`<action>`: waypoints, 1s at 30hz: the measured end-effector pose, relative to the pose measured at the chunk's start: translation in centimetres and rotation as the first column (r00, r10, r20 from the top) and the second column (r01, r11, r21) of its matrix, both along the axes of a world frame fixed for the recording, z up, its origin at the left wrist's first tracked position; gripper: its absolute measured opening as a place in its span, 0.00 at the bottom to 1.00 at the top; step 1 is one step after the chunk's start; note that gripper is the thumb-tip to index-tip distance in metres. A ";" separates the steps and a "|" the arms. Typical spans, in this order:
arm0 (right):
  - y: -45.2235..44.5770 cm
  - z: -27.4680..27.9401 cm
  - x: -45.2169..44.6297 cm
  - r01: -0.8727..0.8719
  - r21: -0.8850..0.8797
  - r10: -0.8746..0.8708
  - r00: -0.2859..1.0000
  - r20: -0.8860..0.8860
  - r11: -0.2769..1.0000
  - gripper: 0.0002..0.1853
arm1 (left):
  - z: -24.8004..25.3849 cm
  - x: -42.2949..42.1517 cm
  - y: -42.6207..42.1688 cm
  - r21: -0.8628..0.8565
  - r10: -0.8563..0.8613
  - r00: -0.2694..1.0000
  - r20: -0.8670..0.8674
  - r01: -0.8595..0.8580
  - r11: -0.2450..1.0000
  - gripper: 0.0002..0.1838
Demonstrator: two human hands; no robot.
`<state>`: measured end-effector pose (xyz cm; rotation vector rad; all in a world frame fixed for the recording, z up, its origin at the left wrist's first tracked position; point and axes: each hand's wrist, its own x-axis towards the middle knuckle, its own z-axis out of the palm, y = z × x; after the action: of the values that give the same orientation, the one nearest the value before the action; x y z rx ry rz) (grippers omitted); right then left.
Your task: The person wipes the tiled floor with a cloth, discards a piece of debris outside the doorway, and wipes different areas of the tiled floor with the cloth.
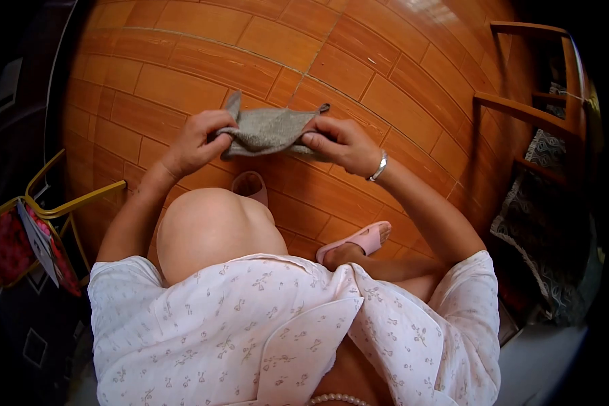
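A grey-green cloth [267,127] is stretched between my two hands above the tiled floor. My left hand [201,141] pinches its left end, with a corner of the fabric sticking up beyond the fingers. The right end is gripped by my right hand [344,143], thumb on top, and a small dark loop shows at that upper corner. The cloth sags and folds in the middle. A silver bracelet [380,166] circles my right wrist.
Orange-brown tiles [271,40] cover the floor. At the left stands a yellow-framed chair [81,201] with red fabric. Wooden furniture [528,111] and a dark patterned cloth [531,243] are at the right. Below my hands are my knee [213,233] and a pink slipper [367,241].
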<state>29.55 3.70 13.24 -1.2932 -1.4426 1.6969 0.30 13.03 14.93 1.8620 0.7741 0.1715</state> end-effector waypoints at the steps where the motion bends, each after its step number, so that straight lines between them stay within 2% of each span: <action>1: -0.8 -1.6 -0.7 -0.023 -0.011 0.024 0.996 0.082 1.000 0.12 | -0.9 -0.1 -1.3 -0.106 0.060 0.997 -0.053 -0.065 0.992 0.08; 2: -1.0 -3.1 -1.1 -0.185 -0.084 0.203 0.914 0.351 0.979 0.14 | -2.5 -0.9 -1.7 -0.137 -0.031 0.967 -0.254 -0.004 0.991 0.13; 4: -2.6 -4.5 -2.6 -0.281 0.216 0.069 0.743 0.666 0.935 0.21 | -5.1 -1.5 -4.2 0.287 0.066 0.962 -0.266 0.014 0.958 0.22; 5: -2.9 -5.6 -3.0 -0.287 0.216 0.075 0.743 0.665 0.933 0.21 | -5.7 -1.9 -5.0 0.322 0.020 0.944 -0.331 0.093 0.942 0.29; 6: -3.2 -6.9 -3.4 -0.517 0.357 0.117 0.678 0.726 0.778 0.24 | -6.2 -1.9 -5.7 0.360 -0.027 0.962 -0.273 0.128 0.924 0.27; 7: -3.6 -8.3 -3.9 -0.704 0.451 0.131 0.605 0.785 0.549 0.28 | -7.7 -2.4 -6.4 0.282 -0.166 0.950 -0.263 0.240 0.929 0.27; 8: -4.3 -9.9 -4.5 -0.705 0.454 0.137 0.609 0.782 0.545 0.28 | -9.3 -3.0 -7.1 0.203 -0.302 0.922 -0.242 0.353 0.913 0.27; 10: -5.4 -13.3 -6.1 -0.785 0.448 0.277 0.586 0.762 0.429 0.29 | -10.4 -3.1 -8.4 0.222 -0.313 0.907 -0.281 0.378 0.899 0.27; 11: -5.6 -15.2 -6.7 -0.826 0.399 0.226 0.510 0.830 0.398 0.30 | -10.8 -3.2 -8.7 0.238 -0.327 0.892 -0.313 0.407 0.882 0.27; 12: -5.1 -15.8 -6.8 -0.825 0.405 0.232 0.516 0.825 0.395 0.30 | -11.3 -3.6 -8.4 0.231 -0.322 0.891 -0.320 0.403 0.885 0.27; 14: -4.3 -17.1 -6.7 -0.709 0.469 0.352 0.684 0.638 0.527 0.29 | -12.5 -4.8 -7.2 0.251 -0.386 0.839 -0.383 0.497 0.831 0.32; 15: -3.8 -17.5 -6.7 -0.731 0.481 0.312 0.658 0.685 0.485 0.31 | -13.3 -5.1 -6.3 0.253 -0.422 0.792 -0.441 0.561 0.788 0.35; 16: -2.8 -17.2 -6.5 -0.694 0.526 0.259 0.694 0.672 0.492 0.31 | -13.6 -5.1 -5.3 0.298 -0.406 0.804 -0.434 0.554 0.777 0.35; 20: 4.6 -17.5 -5.1 -0.646 0.502 0.099 0.664 0.741 0.575 0.30 | -15.4 -2.0 1.8 0.470 -0.259 0.854 -0.450 0.473 0.745 0.34; 22: 10.7 -17.6 -2.6 -0.563 0.505 -0.078 0.615 0.785 0.654 0.28 | -16.3 2.4 8.7 0.590 -0.184 0.914 -0.363 0.378 0.714 0.32; 24: 15.2 -18.3 -0.3 -0.539 0.507 -0.211 0.518 0.829 0.672 0.25 | -18.0 6.2 13.4 0.689 -0.134 0.946 -0.296 0.309 0.656 0.32; 26: 19.2 -17.2 2.3 -0.470 0.557 -0.269 0.547 0.793 0.685 0.21 | -19.7 10.2 18.2 0.767 -0.120 0.969 -0.214 0.243 0.594 0.26; 28: 21.3 -17.5 5.1 -0.237 0.662 -0.245 0.799 0.549 0.711 0.18 | -23.3 13.3 21.7 0.725 -0.192 0.980 0.059 0.090 0.683 0.23; 29: 21.7 -12.0 4.9 -0.146 0.311 -0.134 0.679 0.722 0.939 0.17 | -20.3 16.4 21.8 0.465 -0.246 0.881 0.404 0.034 0.884 0.16; 30: 21.2 -10.8 4.9 -0.025 0.515 -0.343 0.718 0.605 0.857 0.15 | -18.3 16.7 21.2 0.468 -0.258 0.871 0.419 0.036 0.883 0.16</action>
<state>34.47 24.94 2.44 -1.7545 -1.9193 0.6262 16.98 34.27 -3.41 2.1775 0.2502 0.7294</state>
